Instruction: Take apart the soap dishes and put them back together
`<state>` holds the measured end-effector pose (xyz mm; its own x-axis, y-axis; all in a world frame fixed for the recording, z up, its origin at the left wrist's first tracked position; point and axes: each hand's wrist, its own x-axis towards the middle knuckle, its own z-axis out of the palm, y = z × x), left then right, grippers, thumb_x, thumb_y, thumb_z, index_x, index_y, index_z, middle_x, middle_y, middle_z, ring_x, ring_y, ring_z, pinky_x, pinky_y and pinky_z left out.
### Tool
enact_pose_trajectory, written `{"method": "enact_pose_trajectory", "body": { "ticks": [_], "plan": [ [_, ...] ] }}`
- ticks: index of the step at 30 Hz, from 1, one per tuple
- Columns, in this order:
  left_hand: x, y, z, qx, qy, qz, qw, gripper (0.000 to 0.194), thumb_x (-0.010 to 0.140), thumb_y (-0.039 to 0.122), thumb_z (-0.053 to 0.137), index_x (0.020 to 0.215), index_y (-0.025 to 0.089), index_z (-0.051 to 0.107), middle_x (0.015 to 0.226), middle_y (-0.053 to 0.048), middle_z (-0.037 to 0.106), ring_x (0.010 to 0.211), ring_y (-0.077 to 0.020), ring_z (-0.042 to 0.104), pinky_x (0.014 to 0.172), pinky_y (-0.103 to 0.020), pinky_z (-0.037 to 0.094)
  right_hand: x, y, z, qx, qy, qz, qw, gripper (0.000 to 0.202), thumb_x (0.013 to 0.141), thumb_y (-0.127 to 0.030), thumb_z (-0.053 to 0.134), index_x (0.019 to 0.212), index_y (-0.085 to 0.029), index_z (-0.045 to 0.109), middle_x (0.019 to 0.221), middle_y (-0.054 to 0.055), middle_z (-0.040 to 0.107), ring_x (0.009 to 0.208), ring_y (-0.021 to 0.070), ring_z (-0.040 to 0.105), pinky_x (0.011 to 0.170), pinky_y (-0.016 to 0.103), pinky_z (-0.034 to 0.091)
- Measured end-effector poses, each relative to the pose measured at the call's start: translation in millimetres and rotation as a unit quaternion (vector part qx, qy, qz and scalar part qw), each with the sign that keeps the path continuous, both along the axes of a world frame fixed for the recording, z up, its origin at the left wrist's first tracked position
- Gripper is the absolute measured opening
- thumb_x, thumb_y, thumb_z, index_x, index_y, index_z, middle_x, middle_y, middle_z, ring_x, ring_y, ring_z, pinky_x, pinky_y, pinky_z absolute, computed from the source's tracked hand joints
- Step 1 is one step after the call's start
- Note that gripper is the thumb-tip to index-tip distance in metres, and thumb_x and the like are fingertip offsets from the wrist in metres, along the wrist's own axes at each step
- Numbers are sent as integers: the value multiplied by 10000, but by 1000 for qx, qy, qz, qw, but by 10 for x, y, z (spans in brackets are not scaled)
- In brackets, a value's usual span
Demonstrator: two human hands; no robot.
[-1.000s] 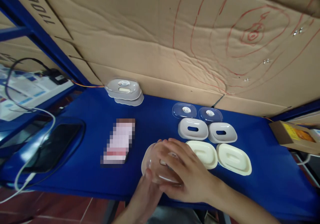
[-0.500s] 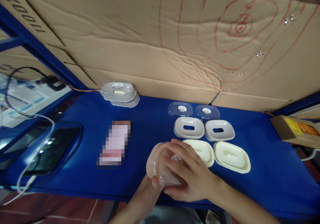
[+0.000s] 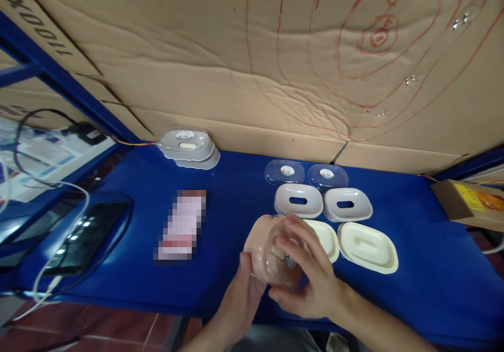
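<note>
Near the table's front edge, both my hands are around a pink oval soap dish [image 3: 256, 244] with a clear lid on its right side. My left hand [image 3: 244, 299] is closed round the dish from below, thumb up along its near side. Curled over the clear lid [image 3: 274, 268], my right hand [image 3: 315, 281] grips it with spread fingertips. The dish is tilted, and whether the lid is fully seated I cannot tell. Just beyond lie two cream trays [image 3: 368, 247], two white slotted trays [image 3: 299, 192] and two loose clear lids [image 3: 286, 172], each with a round sticker.
Stacked grey soap dishes [image 3: 187, 150] stand at the back left. Left of my hands lies a pixelated flat object [image 3: 181, 226]. Further left are a phone [image 3: 88, 236] and a white cable [image 3: 37, 284]. A cardboard box [image 3: 468, 202] sits at the right edge, and a cardboard wall [image 3: 177, 53] rises behind.
The soap dish has shifted slightly right and turned in my hands. My left thumb now shows along its side, and my right fingers have moved to the right on the lid.
</note>
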<state>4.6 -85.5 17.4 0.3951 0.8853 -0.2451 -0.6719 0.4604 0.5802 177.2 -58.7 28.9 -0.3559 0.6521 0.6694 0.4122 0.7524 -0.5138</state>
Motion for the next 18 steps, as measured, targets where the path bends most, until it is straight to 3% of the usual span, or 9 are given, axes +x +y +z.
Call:
{"method": "enact_pose_trajectory", "body": {
  "ticks": [3, 8, 15, 18],
  "plan": [
    [45, 158, 76, -33, -10, -31, 999, 664, 1002, 708, 493, 1437, 238, 670, 1547, -89, 614, 1595, -325, 325, 1337, -491, 179, 1, 21, -21, -22, -7, -44, 999, 692, 968, -426, 661, 1584, -230, 414, 1604, 168, 398, 1498, 400, 438, 1174, 598, 469],
    [44, 509, 203, 2, -4, -63, 998, 704, 965, 732, 541, 1454, 239, 655, 1589, -91, 568, 1578, -355, 354, 1304, -514, 271, 14, 107, -36, -30, -47, -117, 992, 688, 943, -360, 697, 1567, -286, 417, 1579, 161, 422, 1494, 414, 434, 1152, 638, 476],
    [-25, 594, 83, 30, -15, -101, 994, 728, 999, 733, 457, 1504, 230, 604, 1591, -118, 563, 1552, -365, 400, 1296, -536, 270, 19, 171, -115, -37, -61, -112, 991, 695, 993, -419, 639, 1608, -270, 351, 1610, 163, 372, 1516, 400, 392, 1164, 629, 464],
    [-57, 603, 68, 102, 10, -105, 989, 704, 978, 711, 534, 1529, 275, 567, 1641, -104, 503, 1570, -362, 369, 1289, -541, 286, 14, 179, -160, -54, -75, -102, 990, 696, 1033, -470, 564, 1640, -263, 295, 1632, 165, 339, 1540, 400, 352, 1179, 649, 437]
  ]
}}
